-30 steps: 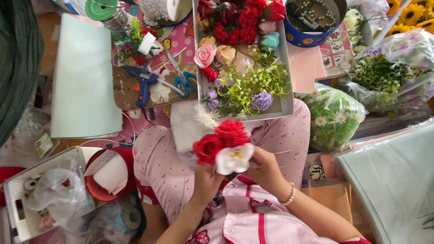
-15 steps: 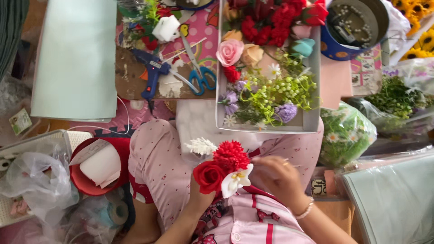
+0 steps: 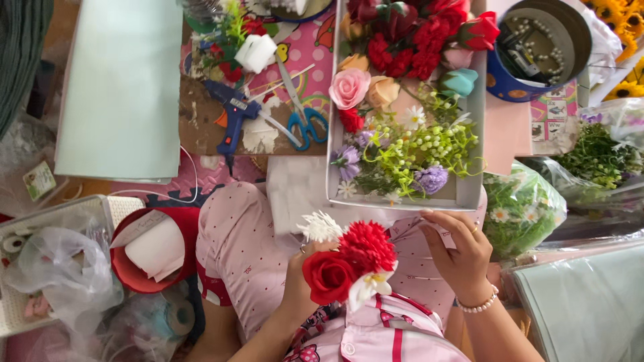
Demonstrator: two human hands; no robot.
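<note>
The left hand [image 3: 298,285] grips closed the small flower bunch [image 3: 349,261] upright, the right hand [image 3: 459,251] open beside the box [image 3: 469,194].

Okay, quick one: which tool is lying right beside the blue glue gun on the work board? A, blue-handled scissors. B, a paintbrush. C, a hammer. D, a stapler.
A: the blue-handled scissors lie open just to the right of the blue glue gun on the work board; no hammer, stapler or paintbrush shows there.
</note>
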